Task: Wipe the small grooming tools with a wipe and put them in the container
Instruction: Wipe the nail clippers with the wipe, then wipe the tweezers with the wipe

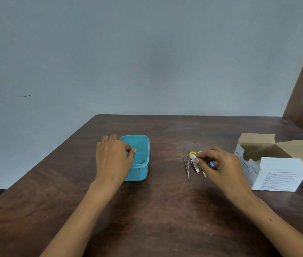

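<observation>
Two bare forearms reach in from the near edge over a dark wooden table [156, 210]. The left hand [112, 158] rests against the left wall of an open turquoise plastic container [140, 164], its fingers curled over the rim and gripping it; what lies inside the container cannot be made out. To the right, well apart from the container, the small grooming tools lie on the table: a pair of tweezers [186, 166], a nail clipper [195, 166] just beside it, and small scissors with yellow handles [192, 154] at their far end, partly hidden. The right hand [219, 164] hovers over these tools, pinching a small white wipe [194, 158] between thumb and forefinger. An open white cardboard box [280, 173] with printed labels sits at the right.
</observation>
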Tool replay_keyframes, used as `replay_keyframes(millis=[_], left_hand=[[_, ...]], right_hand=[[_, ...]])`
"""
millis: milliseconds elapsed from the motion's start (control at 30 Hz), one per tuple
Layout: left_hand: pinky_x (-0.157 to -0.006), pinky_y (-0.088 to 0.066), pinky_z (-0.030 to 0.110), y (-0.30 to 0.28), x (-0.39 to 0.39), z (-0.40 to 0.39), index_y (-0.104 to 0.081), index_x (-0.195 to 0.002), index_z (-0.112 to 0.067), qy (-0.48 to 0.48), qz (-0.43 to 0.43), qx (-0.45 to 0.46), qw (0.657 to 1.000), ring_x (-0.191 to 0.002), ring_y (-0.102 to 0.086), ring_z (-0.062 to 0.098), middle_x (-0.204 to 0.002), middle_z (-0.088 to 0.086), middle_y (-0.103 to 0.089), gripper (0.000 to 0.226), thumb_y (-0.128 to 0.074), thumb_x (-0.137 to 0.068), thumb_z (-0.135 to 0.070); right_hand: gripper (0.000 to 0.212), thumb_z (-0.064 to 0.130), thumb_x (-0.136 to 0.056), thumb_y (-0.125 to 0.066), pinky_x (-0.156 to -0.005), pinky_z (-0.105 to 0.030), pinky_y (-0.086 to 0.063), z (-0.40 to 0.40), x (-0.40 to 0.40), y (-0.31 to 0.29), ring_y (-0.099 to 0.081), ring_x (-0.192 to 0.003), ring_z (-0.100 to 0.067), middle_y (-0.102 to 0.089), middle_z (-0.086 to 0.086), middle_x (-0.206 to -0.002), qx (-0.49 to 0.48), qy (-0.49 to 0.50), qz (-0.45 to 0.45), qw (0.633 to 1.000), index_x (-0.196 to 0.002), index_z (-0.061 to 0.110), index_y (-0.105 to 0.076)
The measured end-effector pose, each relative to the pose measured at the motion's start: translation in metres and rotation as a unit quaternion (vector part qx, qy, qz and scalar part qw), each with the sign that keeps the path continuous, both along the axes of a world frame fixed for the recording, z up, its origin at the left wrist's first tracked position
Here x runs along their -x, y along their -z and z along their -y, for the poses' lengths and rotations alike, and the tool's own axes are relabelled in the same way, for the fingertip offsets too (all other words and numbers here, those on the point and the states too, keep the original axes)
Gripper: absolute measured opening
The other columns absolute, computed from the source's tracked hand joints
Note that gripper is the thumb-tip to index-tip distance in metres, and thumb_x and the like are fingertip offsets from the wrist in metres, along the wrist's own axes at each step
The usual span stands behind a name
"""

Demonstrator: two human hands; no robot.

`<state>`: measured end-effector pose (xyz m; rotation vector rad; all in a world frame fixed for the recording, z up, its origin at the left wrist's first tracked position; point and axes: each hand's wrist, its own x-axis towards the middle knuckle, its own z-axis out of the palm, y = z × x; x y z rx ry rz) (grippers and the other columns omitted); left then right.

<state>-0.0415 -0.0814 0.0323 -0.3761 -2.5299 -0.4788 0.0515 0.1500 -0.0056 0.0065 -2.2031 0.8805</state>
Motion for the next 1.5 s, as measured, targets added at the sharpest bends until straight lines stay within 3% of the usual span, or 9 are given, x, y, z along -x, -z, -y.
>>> replay_keyframes(millis=[300, 400, 500, 667, 867, 1067, 1267, 1500], left_hand=[[-0.071, -0.034, 0.032, -0.006, -0.020, -0.039, -0.075, -0.081, -0.015, 0.142, -0.070, -0.066, 0.985, -0.085, -0.052, 0.025, -0.081, 0.004, -0.062, 0.013, -0.066, -0.085, -0.024], [-0.070, -0.033, 0.030, -0.005, -0.028, -0.062, -0.075, -0.087, -0.018, 0.195, -0.036, -0.078, 0.977, -0.091, -0.049, 0.022, -0.087, 0.002, -0.060, 0.016, -0.062, -0.088, -0.028], [-0.071, -0.032, 0.027, 0.001, -0.027, -0.083, -0.074, -0.094, -0.023, 0.222, 0.011, -0.059, 0.973, -0.096, -0.049, 0.019, -0.095, 0.000, -0.061, 0.017, -0.059, -0.090, -0.030], [-0.074, -0.040, 0.027, 0.022, -0.023, -0.091, -0.072, -0.099, -0.026, 0.228, 0.068, -0.033, 0.971, -0.098, -0.052, 0.018, -0.098, -0.002, -0.062, 0.016, -0.059, -0.090, -0.030], [-0.074, -0.034, 0.021, 0.033, -0.034, -0.086, -0.065, -0.114, -0.032, 0.268, 0.083, 0.012, 0.960, -0.100, -0.045, 0.010, -0.104, -0.005, -0.058, 0.028, -0.059, -0.088, -0.042], [-0.073, -0.035, 0.022, 0.035, -0.036, -0.087, -0.071, -0.101, -0.030, 0.279, 0.103, 0.042, 0.954, -0.099, -0.045, 0.010, -0.100, -0.007, -0.056, 0.025, -0.064, -0.083, -0.045], [-0.068, -0.039, 0.021, 0.040, -0.032, -0.086, -0.073, -0.091, -0.022, 0.264, 0.114, -0.004, 0.958, -0.082, -0.054, 0.010, -0.084, -0.009, -0.054, 0.011, -0.068, -0.084, -0.029], [-0.072, -0.054, 0.031, 0.041, -0.028, -0.086, -0.073, -0.089, -0.017, 0.240, 0.118, -0.063, 0.961, -0.076, -0.065, 0.015, -0.081, -0.001, -0.072, 0.012, -0.071, -0.078, -0.014]], right_hand=[[0.009, 0.021, -0.082, -0.071, -0.055, -0.011, -0.042, -0.005, 0.000, 0.000, -0.060, -0.069, -0.007, -0.060, 0.011, -0.069, -0.009, 0.032, 0.006, 0.999, -0.073, 0.020, -0.072], [0.008, 0.018, -0.082, -0.070, -0.058, -0.014, -0.044, -0.008, -0.001, -0.002, -0.060, -0.065, -0.006, -0.063, 0.006, -0.071, -0.016, 0.062, 0.002, 0.998, -0.075, 0.017, -0.073], [0.005, 0.015, -0.082, -0.069, -0.060, -0.006, -0.040, -0.012, -0.002, -0.005, -0.060, -0.065, -0.005, -0.065, 0.001, -0.075, -0.006, 0.085, 0.008, 0.996, -0.079, 0.013, -0.074], [0.009, 0.017, -0.082, -0.069, -0.059, -0.004, -0.039, -0.014, -0.003, -0.007, -0.059, -0.063, -0.004, -0.065, 0.000, -0.074, 0.003, 0.087, 0.000, 0.996, -0.077, 0.012, -0.073], [0.006, 0.014, -0.082, -0.068, -0.061, -0.011, -0.043, -0.014, -0.004, -0.007, -0.060, -0.066, -0.006, -0.065, 0.002, -0.077, 0.001, 0.090, 0.019, 0.996, -0.080, 0.012, -0.074], [0.008, 0.008, -0.080, -0.068, -0.060, -0.003, -0.039, -0.014, -0.004, -0.006, -0.059, -0.064, 0.002, -0.063, 0.006, -0.073, 0.010, 0.086, 0.027, 0.996, -0.077, 0.014, -0.073], [0.007, 0.010, -0.080, -0.069, -0.060, -0.004, -0.040, -0.012, -0.004, -0.005, -0.060, -0.064, 0.004, -0.064, 0.006, -0.074, 0.017, 0.080, 0.028, 0.996, -0.076, 0.015, -0.073], [0.006, 0.012, -0.081, -0.070, -0.061, -0.004, -0.041, -0.012, -0.004, -0.004, -0.061, -0.071, 0.005, -0.063, 0.008, -0.073, 0.019, 0.071, 0.027, 0.997, -0.080, 0.015, -0.075]])
